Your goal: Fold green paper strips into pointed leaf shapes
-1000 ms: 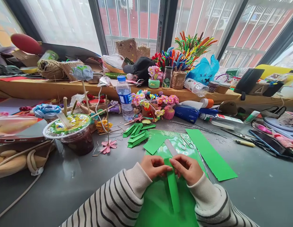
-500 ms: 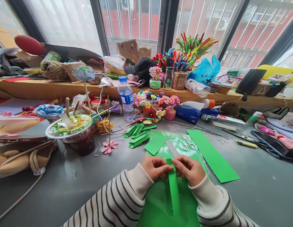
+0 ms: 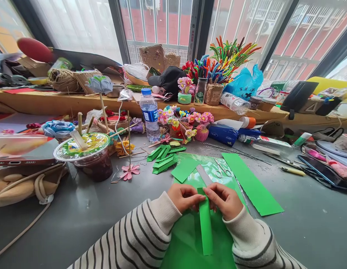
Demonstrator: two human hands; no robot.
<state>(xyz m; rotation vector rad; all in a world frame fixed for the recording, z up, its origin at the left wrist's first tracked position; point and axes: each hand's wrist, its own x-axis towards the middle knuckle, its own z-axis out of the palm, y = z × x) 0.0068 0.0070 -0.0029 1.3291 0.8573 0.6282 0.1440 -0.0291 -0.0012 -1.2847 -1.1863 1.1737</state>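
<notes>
Both hands pinch the far end of a folded green paper strip [image 3: 206, 228], whose near end points toward me. My left hand [image 3: 184, 198] is closed on its left edge, thumb on top. My right hand [image 3: 225, 200] grips the same end from the right, thumb and index finger close to the left thumb. Under the strip lies a shiny green sheet [image 3: 187, 243]. Just beyond the hands, a grey flat ruler-like strip [image 3: 203, 175] and white-handled scissors [image 3: 223, 170] rest on that sheet. A square green paper piece [image 3: 185, 170] lies to their left.
A long green paper strip [image 3: 252, 183] lies at right, and several folded green strips [image 3: 163, 158] at left. A lidded drink cup [image 3: 92, 164], pink paper flower [image 3: 130, 172] and water bottle [image 3: 150, 116] stand farther left. A cluttered wooden ledge [image 3: 120, 102] runs along the back.
The strip's near end has turned slightly, and its fold now looks flatter, with the lower flap no longer showing. Both hands keep nearly the same place and grip.
</notes>
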